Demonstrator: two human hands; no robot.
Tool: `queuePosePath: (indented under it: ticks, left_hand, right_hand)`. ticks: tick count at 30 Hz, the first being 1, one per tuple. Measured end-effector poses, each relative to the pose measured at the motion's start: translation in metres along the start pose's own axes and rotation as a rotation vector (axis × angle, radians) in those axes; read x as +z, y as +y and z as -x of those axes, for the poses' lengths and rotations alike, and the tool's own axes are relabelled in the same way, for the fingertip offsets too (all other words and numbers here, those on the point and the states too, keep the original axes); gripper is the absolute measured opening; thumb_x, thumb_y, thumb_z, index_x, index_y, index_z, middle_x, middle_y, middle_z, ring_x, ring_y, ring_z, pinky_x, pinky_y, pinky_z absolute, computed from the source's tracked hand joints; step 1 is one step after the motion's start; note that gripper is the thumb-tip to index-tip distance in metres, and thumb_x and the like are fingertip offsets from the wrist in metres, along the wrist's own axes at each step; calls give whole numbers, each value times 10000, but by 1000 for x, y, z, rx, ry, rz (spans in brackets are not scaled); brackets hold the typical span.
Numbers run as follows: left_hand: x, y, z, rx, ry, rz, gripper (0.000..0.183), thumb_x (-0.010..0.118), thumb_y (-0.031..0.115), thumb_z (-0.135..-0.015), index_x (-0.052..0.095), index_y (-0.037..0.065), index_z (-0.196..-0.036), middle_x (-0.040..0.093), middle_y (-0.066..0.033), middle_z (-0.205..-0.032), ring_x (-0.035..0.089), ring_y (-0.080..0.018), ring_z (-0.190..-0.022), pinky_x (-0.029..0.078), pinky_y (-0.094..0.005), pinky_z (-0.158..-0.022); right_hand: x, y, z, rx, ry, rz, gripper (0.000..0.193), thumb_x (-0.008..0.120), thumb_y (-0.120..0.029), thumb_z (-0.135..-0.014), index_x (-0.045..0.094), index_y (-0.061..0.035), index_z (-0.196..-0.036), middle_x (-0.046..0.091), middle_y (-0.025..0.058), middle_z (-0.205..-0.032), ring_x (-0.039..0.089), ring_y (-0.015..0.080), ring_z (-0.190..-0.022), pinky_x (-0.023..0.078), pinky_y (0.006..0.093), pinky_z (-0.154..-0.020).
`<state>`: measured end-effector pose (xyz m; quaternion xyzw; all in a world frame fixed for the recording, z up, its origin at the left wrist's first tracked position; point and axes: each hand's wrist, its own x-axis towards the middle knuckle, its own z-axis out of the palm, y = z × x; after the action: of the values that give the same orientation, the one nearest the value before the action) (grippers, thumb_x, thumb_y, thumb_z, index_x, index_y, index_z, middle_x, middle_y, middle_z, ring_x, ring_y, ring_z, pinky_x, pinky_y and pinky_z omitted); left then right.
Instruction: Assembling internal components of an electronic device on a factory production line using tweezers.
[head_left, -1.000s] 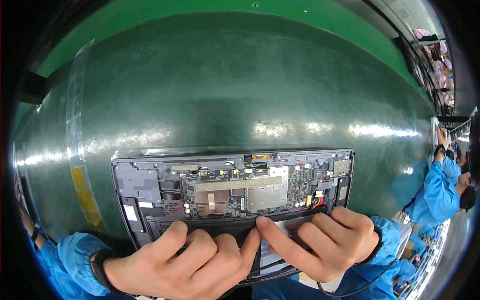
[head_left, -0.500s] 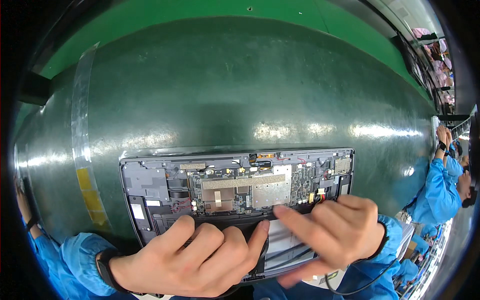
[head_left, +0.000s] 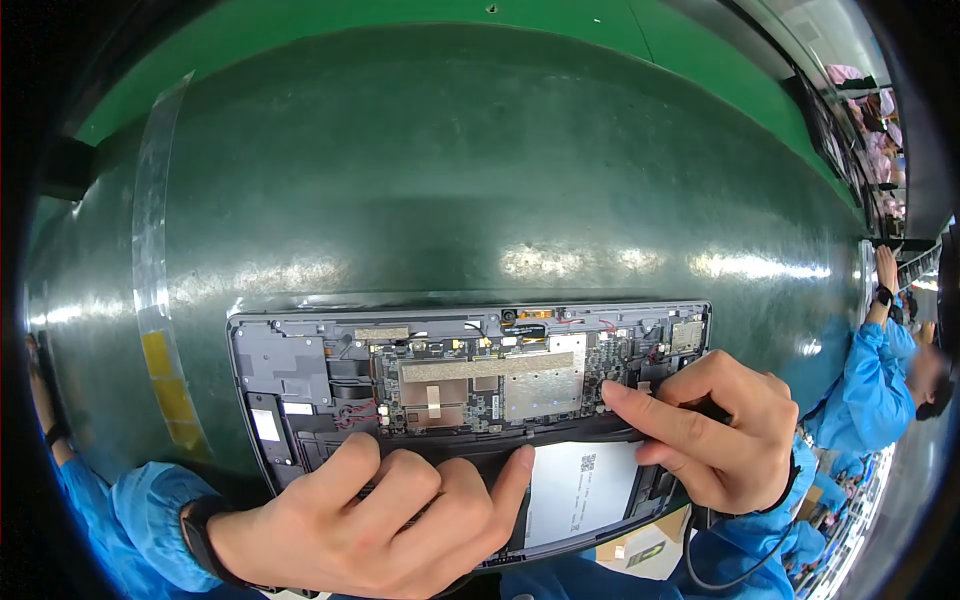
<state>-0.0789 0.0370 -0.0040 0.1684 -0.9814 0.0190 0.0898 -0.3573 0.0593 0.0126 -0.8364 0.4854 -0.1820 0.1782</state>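
Note:
An opened tablet [head_left: 277, 345] lies on the bench with its inside facing up. Across its upper half runs a circuit board [head_left: 478, 405] with a silver shield plate [head_left: 548, 388]; below sits a battery with a white label [head_left: 580, 495]. My left hand [head_left: 375, 525] grips the tablet's lower left part, knuckles up and fingers bent, its index fingertip at the label's upper left corner. Over the lower right, my right hand [head_left: 715, 435] has index finger and thumb apart. Its index fingertip is at the board's right part, its thumb by the label's right edge. The other fingers are bent.
Clear tape [head_left: 152, 230] with yellow patches [head_left: 172, 390] runs along the green bench [head_left: 430, 150] at left. A black cable [head_left: 690, 560] hangs by my right wrist. A co-worker in blue [head_left: 870, 370] sits at far right; another person's arm [head_left: 60, 450] shows at far left.
My right hand has moved right and opened out, uncovering the white battery label; dark strips seen across it before are gone from view. The left hand has hardly moved.

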Motion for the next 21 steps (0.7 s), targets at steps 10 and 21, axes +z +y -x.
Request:
queuePosePath:
  ticks: [10,21]
  left_hand:
    - [1,1,0,12,32,-11,398,532,448,-955,758,199,-1167,445,2,-856,416,-138,-663,394,-311,-649]
    - [6,2,3,43,63,-26,372,554,382,-918,759,191,-1162,453,2,-859,413,-142,-666,392,-314,-643]
  right_hand:
    - [-15,-2,-3,286,-162,-422,215,857,-117,-782,754,-20,-944,699,104,-783,674,219,-622,521,299,-538]
    - [-21,-10,-17,543,-279,-478,128,836,-82,-804,751,-18,-877,697,71,-730,571,151,-550,449,281,-528]
